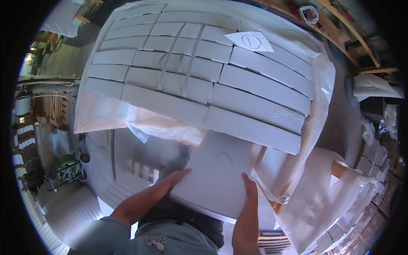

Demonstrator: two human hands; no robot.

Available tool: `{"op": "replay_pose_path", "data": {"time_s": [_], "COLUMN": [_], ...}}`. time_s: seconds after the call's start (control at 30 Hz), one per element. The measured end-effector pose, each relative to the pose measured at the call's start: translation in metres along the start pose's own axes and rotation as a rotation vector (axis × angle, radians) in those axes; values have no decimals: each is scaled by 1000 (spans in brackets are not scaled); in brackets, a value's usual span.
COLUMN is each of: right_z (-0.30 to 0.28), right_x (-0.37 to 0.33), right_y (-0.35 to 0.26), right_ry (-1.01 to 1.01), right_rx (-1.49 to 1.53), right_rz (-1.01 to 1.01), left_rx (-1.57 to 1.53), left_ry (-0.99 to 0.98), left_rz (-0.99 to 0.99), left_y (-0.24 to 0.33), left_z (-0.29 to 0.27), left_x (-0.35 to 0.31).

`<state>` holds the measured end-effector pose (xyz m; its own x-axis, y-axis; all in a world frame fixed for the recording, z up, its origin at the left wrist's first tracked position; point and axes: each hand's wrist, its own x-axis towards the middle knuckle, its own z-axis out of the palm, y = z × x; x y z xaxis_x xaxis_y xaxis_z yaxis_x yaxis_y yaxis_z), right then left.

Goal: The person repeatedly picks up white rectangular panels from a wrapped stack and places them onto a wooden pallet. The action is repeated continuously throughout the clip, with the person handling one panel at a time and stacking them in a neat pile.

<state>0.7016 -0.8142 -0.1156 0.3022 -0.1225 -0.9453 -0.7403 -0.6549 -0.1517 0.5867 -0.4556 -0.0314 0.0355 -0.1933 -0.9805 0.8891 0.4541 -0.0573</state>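
Note:
A white cardboard box [214,174] is held flat in front of my body, between my two hands. My left hand [180,176] grips its left side, with the thumb along the upper edge. On the opposite side my right hand [250,187] holds it; the fingers of both hands are mostly hidden beneath. A bent dark line marks the box's top. Its far end meets the front row of a large stack of long white boxes [170,102]; I cannot tell whether they touch. A white paper sheet [250,41] with a circled mark lies on the stack.
Clear plastic film [325,85] hangs around the stack's sides. Two pale straps [191,59] lie across its top. At the right stands another film-covered load [310,191]. A slatted wooden pallet [131,187] is on the floor at left, and a green reel [68,167] stands farther left.

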Motion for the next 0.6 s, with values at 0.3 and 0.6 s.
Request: {"op": "replay_pose_path", "data": {"time_s": [0.3,0.6], "right_z": [-21,-11], "right_x": [-49,-129], "right_y": [79,98], "right_ry": [-125,-145], "right_rx": [635,1056], "right_rz": [50,-102], "left_rx": [96,658], "left_ry": [23,11], "left_rz": [27,729], "left_y": [9,-12], "left_z": [15,20], "left_x": [-4,-93]}}
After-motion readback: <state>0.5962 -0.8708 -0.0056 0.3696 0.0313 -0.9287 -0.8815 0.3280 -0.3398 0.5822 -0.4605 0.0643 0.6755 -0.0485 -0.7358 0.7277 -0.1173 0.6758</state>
